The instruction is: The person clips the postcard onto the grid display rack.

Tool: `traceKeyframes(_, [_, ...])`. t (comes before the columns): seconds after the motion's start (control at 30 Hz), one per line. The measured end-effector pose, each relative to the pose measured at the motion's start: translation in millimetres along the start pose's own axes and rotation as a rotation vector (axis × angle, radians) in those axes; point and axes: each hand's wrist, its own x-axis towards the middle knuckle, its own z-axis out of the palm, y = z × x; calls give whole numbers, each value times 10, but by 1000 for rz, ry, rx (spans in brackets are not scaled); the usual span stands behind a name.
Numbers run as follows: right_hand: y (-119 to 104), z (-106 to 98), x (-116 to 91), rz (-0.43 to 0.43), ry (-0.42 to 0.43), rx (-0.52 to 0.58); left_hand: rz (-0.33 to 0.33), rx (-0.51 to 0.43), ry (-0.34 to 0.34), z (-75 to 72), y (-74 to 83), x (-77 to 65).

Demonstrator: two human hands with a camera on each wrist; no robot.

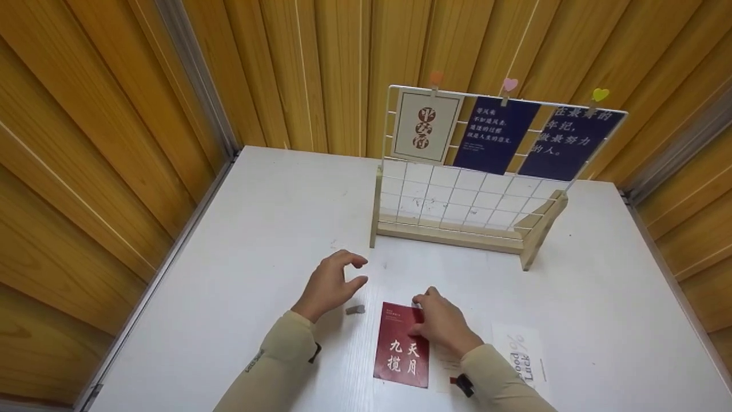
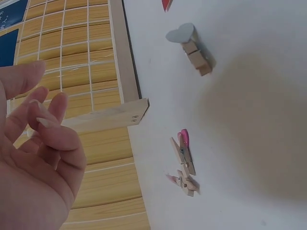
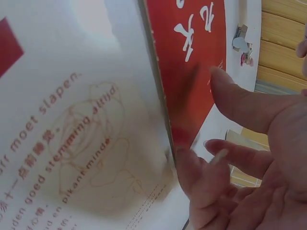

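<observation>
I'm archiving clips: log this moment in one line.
left hand: empty; right hand: at red card; gray heart clothespin: lying loose; wire grid stand: three cards clipped along top

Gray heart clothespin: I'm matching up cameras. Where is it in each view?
Head: gray heart clothespin lower middle, just left of the red card.
Left wrist: clothespin upper middle, slightly right.
Right wrist: clothespin upper right, small.
Shared landmark: wooden wall.

In the head view, bare table (image 1: pixel 274 229) at twelve o'clock from the red calligraphy card (image 1: pixel 400 343) lets a hand pass until the wire rack's wooden base (image 1: pixel 449 236); heart clothespin (image 1: pixel 355 309) and left hand (image 1: pixel 330 285) obstruct ten o'clock, right hand (image 1: pixel 446 324) two.
</observation>
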Motion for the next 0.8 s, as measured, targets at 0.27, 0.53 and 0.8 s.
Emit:
traceKeyframes(0.27, [-17, 28, 17, -5, 11, -73, -39, 46, -44, 45, -83, -39])
traceKeyframes(0.53, [-40, 4, 49, -44, -17, -89, -56, 65, -135, 47, -130, -50])
traceKeyframes(0.8, [-38, -6, 78, -35, -43, -57, -111, 75, -231, 96, -137, -52])
